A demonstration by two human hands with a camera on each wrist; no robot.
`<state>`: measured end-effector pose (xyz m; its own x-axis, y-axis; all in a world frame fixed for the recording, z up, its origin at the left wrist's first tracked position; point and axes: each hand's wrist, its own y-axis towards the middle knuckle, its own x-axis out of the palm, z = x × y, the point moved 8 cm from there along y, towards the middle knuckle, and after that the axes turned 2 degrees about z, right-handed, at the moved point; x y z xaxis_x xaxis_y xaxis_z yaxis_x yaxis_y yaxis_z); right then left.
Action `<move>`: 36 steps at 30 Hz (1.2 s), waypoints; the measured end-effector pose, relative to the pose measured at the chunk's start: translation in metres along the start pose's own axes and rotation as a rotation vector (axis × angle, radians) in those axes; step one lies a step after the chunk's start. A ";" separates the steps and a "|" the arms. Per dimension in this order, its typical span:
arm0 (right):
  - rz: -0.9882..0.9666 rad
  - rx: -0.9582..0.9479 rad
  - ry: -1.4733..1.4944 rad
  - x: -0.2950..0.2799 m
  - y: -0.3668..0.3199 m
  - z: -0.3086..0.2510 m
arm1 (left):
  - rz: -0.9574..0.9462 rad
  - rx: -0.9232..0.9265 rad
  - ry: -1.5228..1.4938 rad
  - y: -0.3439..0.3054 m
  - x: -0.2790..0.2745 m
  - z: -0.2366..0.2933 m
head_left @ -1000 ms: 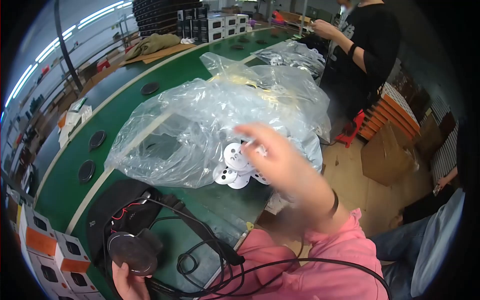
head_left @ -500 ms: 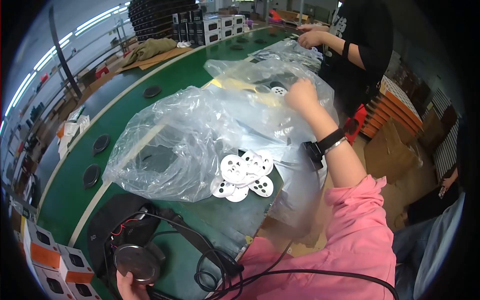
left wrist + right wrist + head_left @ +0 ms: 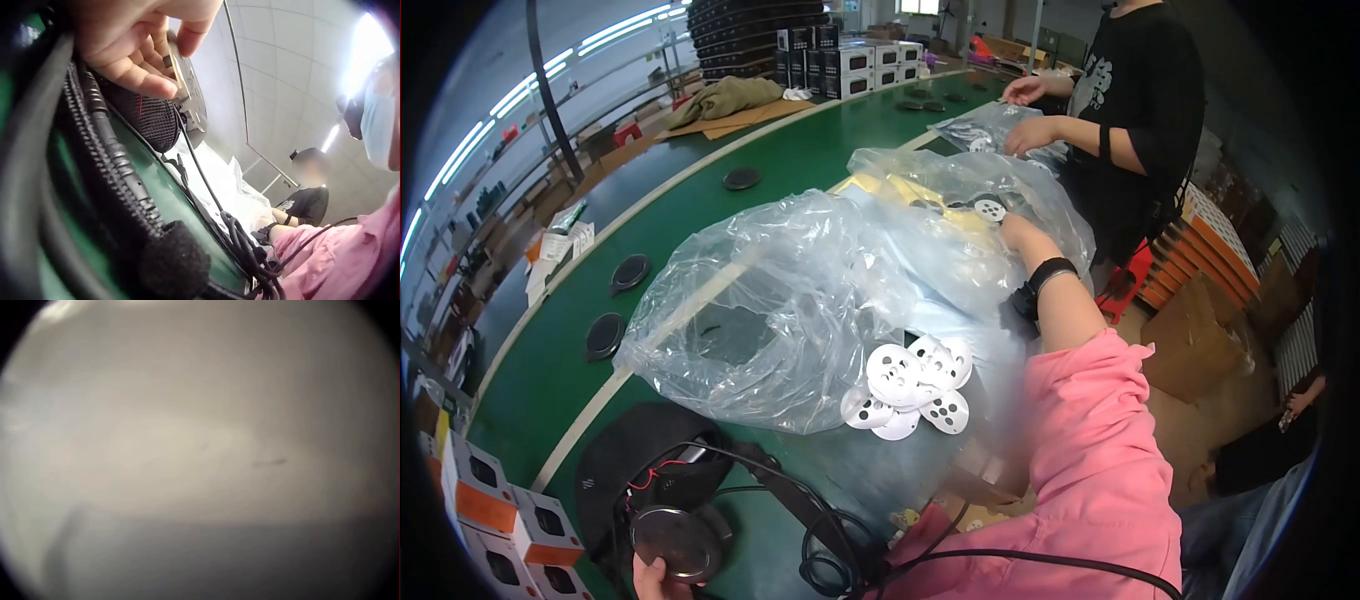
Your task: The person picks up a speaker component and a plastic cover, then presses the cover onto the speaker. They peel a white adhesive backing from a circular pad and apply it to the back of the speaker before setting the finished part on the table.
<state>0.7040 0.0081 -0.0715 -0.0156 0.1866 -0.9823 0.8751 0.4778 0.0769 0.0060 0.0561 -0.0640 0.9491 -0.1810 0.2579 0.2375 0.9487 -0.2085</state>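
My left hand (image 3: 650, 580) grips a round dark disc (image 3: 678, 542) by its near edge, thumb on its face. In the left wrist view, the fingers (image 3: 134, 78) curl behind the disc (image 3: 192, 87). At the far end of a large clear plastic bag (image 3: 785, 290), my right hand (image 3: 1022, 235) reaches in beside a white disc with dark holes (image 3: 990, 208). Its fingertips are hidden there, and I cannot tell whether they grip that disc. Several similar white discs (image 3: 895, 375) lie in an overlapping pile at the bag's near side. The right wrist view is a pale blur.
Black cable (image 3: 830, 555) loops beside a black bag (image 3: 615, 455) at the near left. Dark round discs (image 3: 630, 272) lie along the green table (image 3: 690, 190). White-and-orange boxes (image 3: 485, 500) stand at the left edge. Another person (image 3: 1145, 90) works at the far right.
My right hand swung from above the white pile out to the far end of the plastic bag, then lower beside a white disc there. My left hand keeps hold of the dark disc.
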 end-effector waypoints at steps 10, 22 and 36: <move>0.113 0.034 0.140 -0.056 -0.050 -0.032 | -0.042 -0.023 0.019 -0.001 0.004 -0.001; 0.308 -1.172 0.521 -0.190 -0.357 -0.195 | -0.031 0.229 0.171 -0.016 -0.004 0.029; -0.926 -1.228 1.392 -0.061 -0.489 -0.339 | -0.115 0.356 0.150 -0.030 -0.009 0.043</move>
<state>0.1132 0.0539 0.0087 -0.9529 -0.2929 -0.0785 -0.3005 0.8779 0.3729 -0.0184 0.0400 -0.0196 0.9464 -0.3021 0.1143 0.2826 0.9457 0.1605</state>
